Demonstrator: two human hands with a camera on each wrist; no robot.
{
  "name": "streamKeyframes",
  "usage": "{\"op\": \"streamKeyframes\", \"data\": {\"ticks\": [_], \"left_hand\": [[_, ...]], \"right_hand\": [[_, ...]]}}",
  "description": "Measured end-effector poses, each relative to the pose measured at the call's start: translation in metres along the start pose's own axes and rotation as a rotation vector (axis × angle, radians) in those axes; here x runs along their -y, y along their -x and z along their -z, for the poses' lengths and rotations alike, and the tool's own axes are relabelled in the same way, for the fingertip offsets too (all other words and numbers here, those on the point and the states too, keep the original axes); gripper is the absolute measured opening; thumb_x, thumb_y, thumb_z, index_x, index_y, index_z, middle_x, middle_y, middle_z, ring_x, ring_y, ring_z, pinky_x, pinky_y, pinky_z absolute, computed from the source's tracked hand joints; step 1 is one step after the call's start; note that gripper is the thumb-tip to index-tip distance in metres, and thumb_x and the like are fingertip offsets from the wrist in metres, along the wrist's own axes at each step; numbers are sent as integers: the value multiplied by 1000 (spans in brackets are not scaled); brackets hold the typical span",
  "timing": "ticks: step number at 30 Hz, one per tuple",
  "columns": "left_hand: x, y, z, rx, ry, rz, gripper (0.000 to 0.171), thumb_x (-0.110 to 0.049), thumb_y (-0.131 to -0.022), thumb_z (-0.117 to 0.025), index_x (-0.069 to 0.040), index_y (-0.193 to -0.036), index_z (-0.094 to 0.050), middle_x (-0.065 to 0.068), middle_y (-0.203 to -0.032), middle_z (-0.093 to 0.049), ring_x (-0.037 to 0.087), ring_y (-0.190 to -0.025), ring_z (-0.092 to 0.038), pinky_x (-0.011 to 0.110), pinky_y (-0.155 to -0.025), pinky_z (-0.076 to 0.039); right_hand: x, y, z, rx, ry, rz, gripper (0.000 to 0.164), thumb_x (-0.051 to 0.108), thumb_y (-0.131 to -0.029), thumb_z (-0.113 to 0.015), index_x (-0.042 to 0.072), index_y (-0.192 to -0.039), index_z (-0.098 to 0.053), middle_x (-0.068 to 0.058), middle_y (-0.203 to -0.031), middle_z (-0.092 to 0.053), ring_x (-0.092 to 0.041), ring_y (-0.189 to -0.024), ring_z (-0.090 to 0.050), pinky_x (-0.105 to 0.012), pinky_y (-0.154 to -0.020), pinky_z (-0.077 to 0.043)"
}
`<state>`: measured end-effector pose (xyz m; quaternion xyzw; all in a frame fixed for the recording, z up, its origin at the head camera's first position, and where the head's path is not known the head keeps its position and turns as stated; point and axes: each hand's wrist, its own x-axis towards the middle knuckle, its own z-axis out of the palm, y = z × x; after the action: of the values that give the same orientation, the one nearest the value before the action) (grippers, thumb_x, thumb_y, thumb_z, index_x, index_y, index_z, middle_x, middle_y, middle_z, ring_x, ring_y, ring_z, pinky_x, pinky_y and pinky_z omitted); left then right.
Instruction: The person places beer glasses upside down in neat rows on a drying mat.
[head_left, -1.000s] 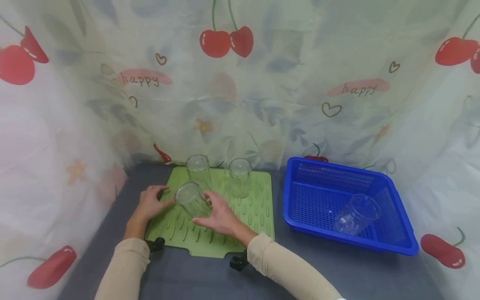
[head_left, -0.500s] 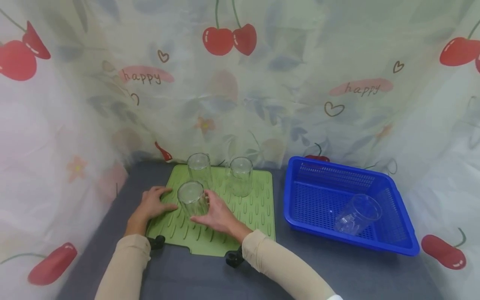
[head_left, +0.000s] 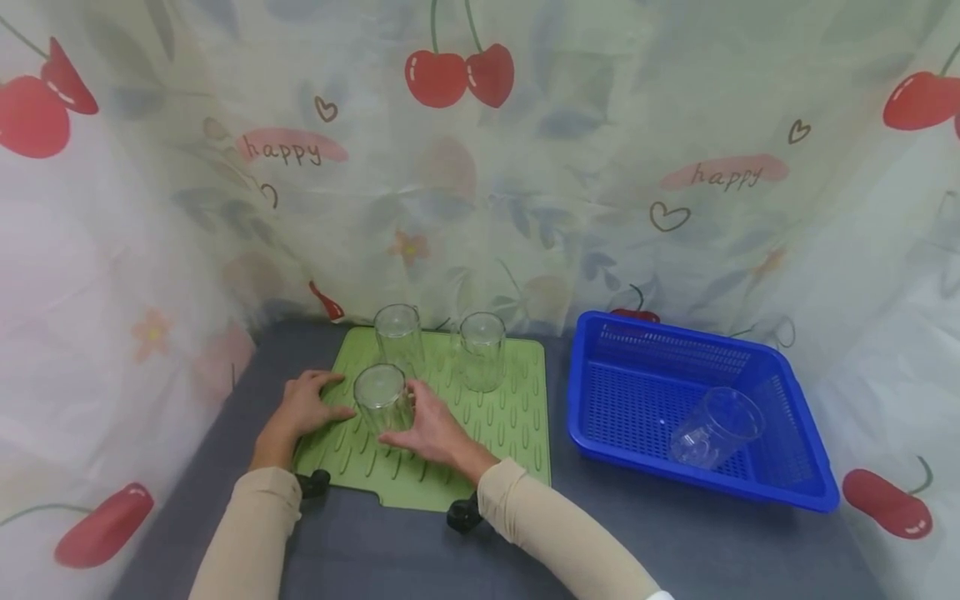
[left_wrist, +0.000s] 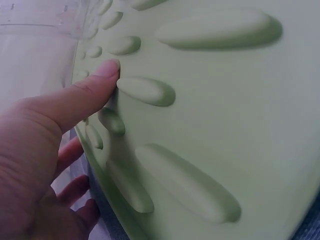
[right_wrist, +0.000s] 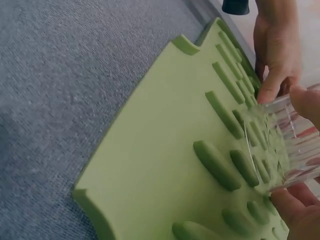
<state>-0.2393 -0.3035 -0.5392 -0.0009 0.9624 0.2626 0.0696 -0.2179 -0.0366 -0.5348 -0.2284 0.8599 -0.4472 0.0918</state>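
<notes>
My right hand grips a clear glass cup by its side, thumb in front and fingers behind. The cup is upside down over the green ridged mat, and in the right wrist view its open rim is right at the ridges. Behind it stand two more upside-down glass cups, one at the back left and one at the back right. My left hand rests at the mat's left edge. In the left wrist view its thumb lies on the mat, with the other fingers beside the edge.
A blue perforated basket stands on the grey tabletop to the right. Inside it leans a clear cup with its opening up. A cherry-patterned curtain encloses the back and both sides.
The cup in my right hand has gone from tilted to nearly upright, upside down over the mat. My left hand stays about where it was.
</notes>
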Motion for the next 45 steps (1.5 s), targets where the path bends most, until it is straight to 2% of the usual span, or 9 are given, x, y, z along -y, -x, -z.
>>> {"op": "streamKeyframes", "data": {"ticks": [12,17,22,28,34,36,40,45], "left_hand": [[-3,2,0,-8,5,-6,83,-46,-85,-82,-8,-151,-49,29,-157,-33,58,-141,-27,76,-108,-33],[-4,2,2,0,13,-2,84,-47,-84,-82,-9,-151,-49,29,-158,-32,59,-141,-25,77,-107,-33],[-4,0,2,12,19,-5,85,-45,-85,-81,-11,-154,-46,28,-159,-31,58,-142,-24,77,-107,-33],[-5,2,2,17,14,-11,84,-45,-85,-81,-10,-153,-46,28,-158,-31,58,-141,-25,77,-106,-34],[-6,4,4,20,10,-14,82,-45,-86,-81,-10,-153,-47,29,-158,-30,59,-141,-24,77,-105,-34],[-6,4,4,20,10,-14,83,-45,-86,-81,-10,-153,-46,28,-158,-30,58,-142,-24,77,-105,-35],[-6,4,3,21,13,-14,84,-45,-86,-81,-10,-153,-46,28,-158,-31,57,-141,-25,77,-105,-34],[-4,4,2,25,15,-14,83,-46,-86,-80,-11,-153,-46,28,-158,-30,57,-142,-24,77,-106,-34]], "right_hand": [[-5,1,2,33,33,7,89,40,-84,-85,18,-154,-34,-1,-138,-55,-17,-122,-59,-34,-101,-54],[-5,3,0,43,50,20,90,39,-89,-80,19,-158,-27,-3,-147,-49,-18,-130,-55,-37,-107,-51],[-3,3,1,46,96,26,94,40,-89,-80,16,-160,-23,-7,-152,-45,-20,-134,-53,-38,-111,-49],[0,6,9,46,174,19,99,48,-86,-80,14,-161,-24,-7,-149,-47,-20,-131,-55,-35,-110,-50],[3,9,22,46,234,24,102,51,-86,-79,18,-163,-21,-7,-156,-43,-22,-140,-50,-38,-115,-46],[4,10,26,48,287,36,102,52,-86,-78,18,-163,-20,-7,-158,-41,-23,-142,-48,-38,-116,-45],[7,13,36,32,460,89,100,54,-88,-76,15,-163,-22,-9,-161,-39,-24,-144,-46,-39,-116,-45],[12,17,50,-29,677,177,92,55,-92,-70,10,-159,-29,-11,-155,-45,-26,-142,-48,-39,-116,-45]]}}
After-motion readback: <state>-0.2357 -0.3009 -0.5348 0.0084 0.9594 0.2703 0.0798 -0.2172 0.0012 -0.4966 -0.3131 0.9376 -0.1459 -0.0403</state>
